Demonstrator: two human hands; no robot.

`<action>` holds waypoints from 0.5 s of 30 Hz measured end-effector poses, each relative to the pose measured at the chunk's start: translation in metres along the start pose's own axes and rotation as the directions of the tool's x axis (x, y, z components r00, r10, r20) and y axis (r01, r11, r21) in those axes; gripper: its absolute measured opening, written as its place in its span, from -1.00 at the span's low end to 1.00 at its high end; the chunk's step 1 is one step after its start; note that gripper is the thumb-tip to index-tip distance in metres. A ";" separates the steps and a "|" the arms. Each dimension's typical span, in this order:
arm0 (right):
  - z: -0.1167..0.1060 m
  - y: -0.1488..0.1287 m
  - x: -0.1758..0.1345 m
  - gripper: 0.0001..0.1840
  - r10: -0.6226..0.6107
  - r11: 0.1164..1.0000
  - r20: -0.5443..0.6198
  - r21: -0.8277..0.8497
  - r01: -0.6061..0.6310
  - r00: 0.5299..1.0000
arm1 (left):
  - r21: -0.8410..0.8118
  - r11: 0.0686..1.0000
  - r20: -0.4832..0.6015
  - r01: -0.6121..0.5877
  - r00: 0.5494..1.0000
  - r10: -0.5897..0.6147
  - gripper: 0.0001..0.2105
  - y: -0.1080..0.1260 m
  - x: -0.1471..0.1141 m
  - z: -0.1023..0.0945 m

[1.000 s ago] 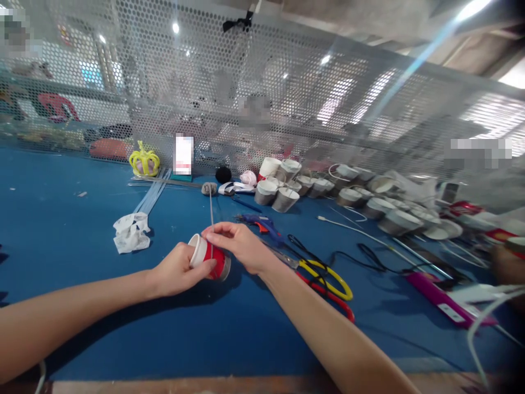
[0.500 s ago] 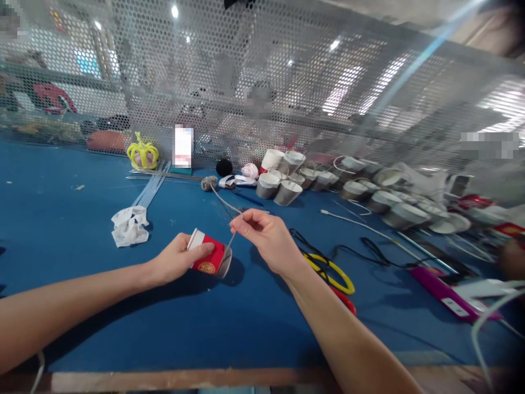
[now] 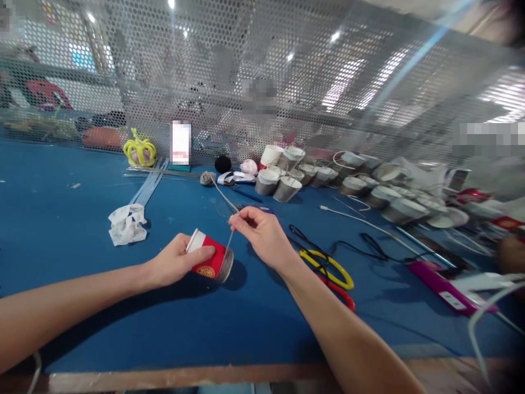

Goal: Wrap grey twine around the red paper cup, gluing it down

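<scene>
My left hand (image 3: 176, 260) is closed around a red and white paper cup (image 3: 214, 250), which is tilted on its side over the blue table. Grey yarn (image 3: 225, 267) is wound around the cup's right-hand end. In a pinch, my right hand (image 3: 260, 232) holds the grey yarn strand (image 3: 225, 196) just above that end. From my fingers the strand runs back to a small grey yarn ball (image 3: 208, 178) farther up the table.
Several yarn-wrapped cups (image 3: 287, 189) stand at the back and right. Yellow-and-red-handled scissors (image 3: 328, 271) and a purple power strip (image 3: 438, 284) lie to the right. Crumpled white paper (image 3: 128, 224) is at left. A phone (image 3: 180, 143) leans against the perforated screen (image 3: 221, 65).
The cup has turned slightly in my left hand, so more of its grey-wound end shows. My right hand keeps its pinch on the yarn strand. The view has shifted a little.
</scene>
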State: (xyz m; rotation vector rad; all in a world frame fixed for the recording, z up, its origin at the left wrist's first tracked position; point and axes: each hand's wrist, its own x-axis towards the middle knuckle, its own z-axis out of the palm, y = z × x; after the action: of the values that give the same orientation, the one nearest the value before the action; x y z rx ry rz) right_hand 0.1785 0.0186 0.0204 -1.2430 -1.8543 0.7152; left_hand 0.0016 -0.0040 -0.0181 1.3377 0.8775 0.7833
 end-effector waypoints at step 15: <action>0.005 0.001 -0.002 -0.77 0.065 0.992 0.098 -0.117 -0.053 0.993 | 0.028 0.995 0.052 -0.097 0.994 0.095 -0.76 0.001 -0.008 0.000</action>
State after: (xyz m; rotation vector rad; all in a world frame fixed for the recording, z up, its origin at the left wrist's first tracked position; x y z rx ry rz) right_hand 0.1750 0.0171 0.0167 -1.3616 -1.9720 0.7252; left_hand -0.0021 -0.0104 -0.0161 1.4292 0.7922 0.8093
